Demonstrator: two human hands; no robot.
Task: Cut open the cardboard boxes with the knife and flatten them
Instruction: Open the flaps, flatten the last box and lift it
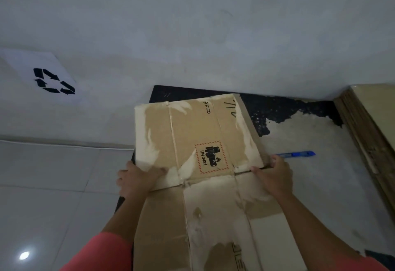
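Closest to the lens, the cardboard box (pixel 213 142) lies opened out and nearly flat, its near panel running off the bottom edge between two forearms in pink sleeves (pixel 106 251). The far panel is raised at a crease. It carries a red-dashed "UN 3481" label, the word "PICO", and pale torn patches where the surface has peeled away.

Both hands hold the box at that crease. The left hand (pixel 139 176) grips the left edge, its fingers laid across the printed face and pointing inward. The right hand (pixel 273 176) grips the right edge, with the thumb on the face and the other fingers wrapped over the edge.

Just beyond the right hand lies a blue knife (pixel 296 154), its near end hidden behind the knuckles. Whether its blade is out I cannot tell.

Box and knife are on a black mat (pixel 288 106) whose surface has worn to a pale grey over much of its right part. A stack of flattened cardboard (pixel 363 142) sits at the right, along the mat's edge.

Glossy floor tiles (pixel 53 185) spread out on the left. Above them, on the pale wall, a white sheet (pixel 54 81) shows a black recycling symbol.
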